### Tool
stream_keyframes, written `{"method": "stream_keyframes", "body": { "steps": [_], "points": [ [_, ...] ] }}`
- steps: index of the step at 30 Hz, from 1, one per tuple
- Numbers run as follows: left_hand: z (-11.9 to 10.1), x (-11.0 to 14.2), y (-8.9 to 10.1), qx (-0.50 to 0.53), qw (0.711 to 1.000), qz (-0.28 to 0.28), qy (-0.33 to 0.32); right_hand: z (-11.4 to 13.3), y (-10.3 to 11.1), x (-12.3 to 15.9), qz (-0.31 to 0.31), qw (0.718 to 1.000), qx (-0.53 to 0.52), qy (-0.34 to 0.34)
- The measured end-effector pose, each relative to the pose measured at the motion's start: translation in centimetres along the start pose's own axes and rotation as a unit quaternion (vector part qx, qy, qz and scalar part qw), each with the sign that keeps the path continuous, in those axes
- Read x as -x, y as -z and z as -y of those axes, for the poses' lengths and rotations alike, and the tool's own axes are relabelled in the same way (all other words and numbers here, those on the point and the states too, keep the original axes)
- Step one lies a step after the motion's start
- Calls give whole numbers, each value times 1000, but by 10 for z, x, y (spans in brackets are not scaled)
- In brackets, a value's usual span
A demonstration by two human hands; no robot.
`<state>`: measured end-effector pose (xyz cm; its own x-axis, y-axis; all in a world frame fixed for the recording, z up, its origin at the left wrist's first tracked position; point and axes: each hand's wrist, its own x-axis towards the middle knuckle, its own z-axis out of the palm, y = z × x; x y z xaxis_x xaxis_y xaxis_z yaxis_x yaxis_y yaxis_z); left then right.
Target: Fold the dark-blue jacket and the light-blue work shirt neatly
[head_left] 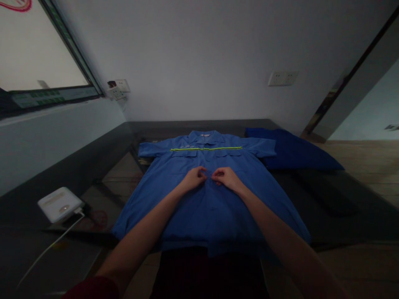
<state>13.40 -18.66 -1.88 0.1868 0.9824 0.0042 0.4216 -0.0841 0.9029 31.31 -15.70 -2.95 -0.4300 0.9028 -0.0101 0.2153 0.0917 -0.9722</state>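
A blue short-sleeved shirt [183, 199] lies spread face up on the dark table, collar away from me. A yellow-green stripe crosses its chest above two flap pockets, and its bottom edge hangs over the near table edge. At the middle of the front, just below the pockets, my left hand [195, 178] is closed, with thumb and fingers pinching the cloth beside the button line. My right hand [227, 177] pinches the shirt a little to the right of it, fingertips together. A small gap separates the hands. Any button between them is too small to make out.
Darker blue folded cloth [293, 149] lies right of the shirt on the table [374, 216]. A dark flat object [327, 195] is nearer me. On the left sits a white box [60, 204] with a white cable [52, 243]. Wall sockets [283, 78] are behind.
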Motion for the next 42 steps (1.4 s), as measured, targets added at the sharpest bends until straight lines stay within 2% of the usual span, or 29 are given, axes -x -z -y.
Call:
{"method": "stream_keyframes", "body": {
  "steps": [10, 14, 17, 20, 24, 26, 29, 33, 38, 42],
  "points": [
    [1, 2, -1, -84, 996, -4, -29, 3, -6, 2, 0, 999, 43, 26],
    [-2, 4, -2, -132, 990, -5, -40, 3, -8, 3, -32, 990, 121, 64],
    [-7, 7, -5, -176, 983, -17, -52, 5, -8, 6, -64, 968, 223, 93],
    [-10, 11, -7, -214, 974, -30, -64, 10, -6, 10, -70, 946, 306, 84],
    [-6, 15, -9, -338, 936, -48, -85, 23, -3, 25, -53, 916, 389, 79],
    [-1, 16, -10, -392, 915, -48, -81, 29, -4, 38, -38, 898, 429, 85],
    [6, 17, -14, -416, 906, -37, -69, 32, -8, 65, -33, 867, 485, 105],
    [6, 20, -19, -447, 893, -19, -56, 20, -18, 100, -57, 831, 538, 131],
    [-7, 28, -20, -490, 870, -23, -45, 0, -25, 123, -76, 838, 529, 111],
    [-24, 50, -15, -491, 869, -21, -59, -2, -24, 125, -88, 852, 505, 110]
  ]
}}
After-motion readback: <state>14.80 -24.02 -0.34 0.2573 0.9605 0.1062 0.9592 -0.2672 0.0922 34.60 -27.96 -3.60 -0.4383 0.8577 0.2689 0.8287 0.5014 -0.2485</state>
